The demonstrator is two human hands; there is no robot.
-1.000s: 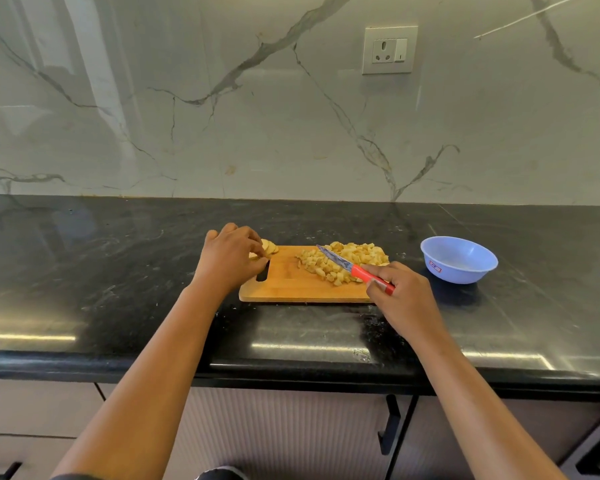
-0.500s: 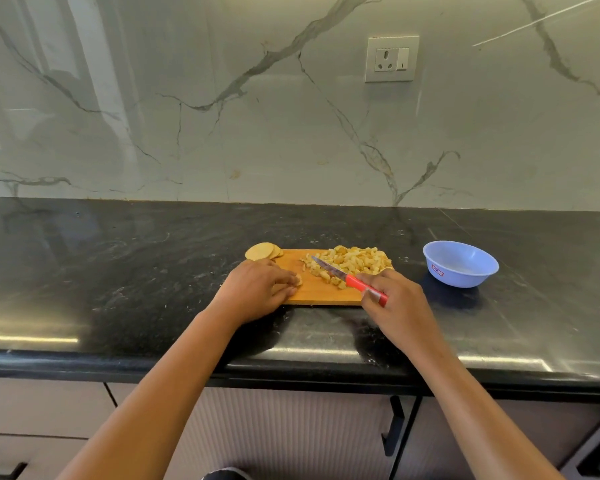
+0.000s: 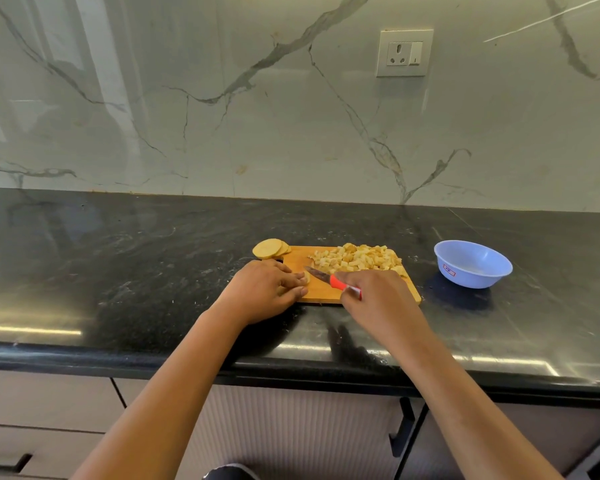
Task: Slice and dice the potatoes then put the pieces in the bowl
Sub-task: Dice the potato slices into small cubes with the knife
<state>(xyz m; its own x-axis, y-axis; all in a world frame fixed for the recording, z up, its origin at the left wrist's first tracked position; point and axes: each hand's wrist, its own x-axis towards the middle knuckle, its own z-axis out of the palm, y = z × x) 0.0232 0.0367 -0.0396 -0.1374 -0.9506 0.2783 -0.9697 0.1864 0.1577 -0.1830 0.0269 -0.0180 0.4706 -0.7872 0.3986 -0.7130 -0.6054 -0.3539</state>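
Observation:
A wooden cutting board (image 3: pixel 321 292) lies on the black counter. A heap of diced potato (image 3: pixel 355 258) covers its far right part. A few round potato slices (image 3: pixel 269 248) are stacked at its far left corner. My left hand (image 3: pixel 262 294) rests on the board's near left end, its fingertips pinching a small potato slice against the wood; the slice is mostly hidden. My right hand (image 3: pixel 378 299) grips a red-handled knife (image 3: pixel 329 279), whose blade points left toward those fingertips. A light blue bowl (image 3: pixel 472 263), with nothing in it, stands to the right of the board.
The black counter (image 3: pixel 118 271) runs left and right, with its front edge just below my wrists. A marble wall with a socket (image 3: pixel 404 53) stands behind. Cabinet doors with dark handles (image 3: pixel 400 427) hang below the counter.
My left hand left the slice stack at the far left corner and came to the board's near left end with one slice. The knife swung from the diced heap toward that hand.

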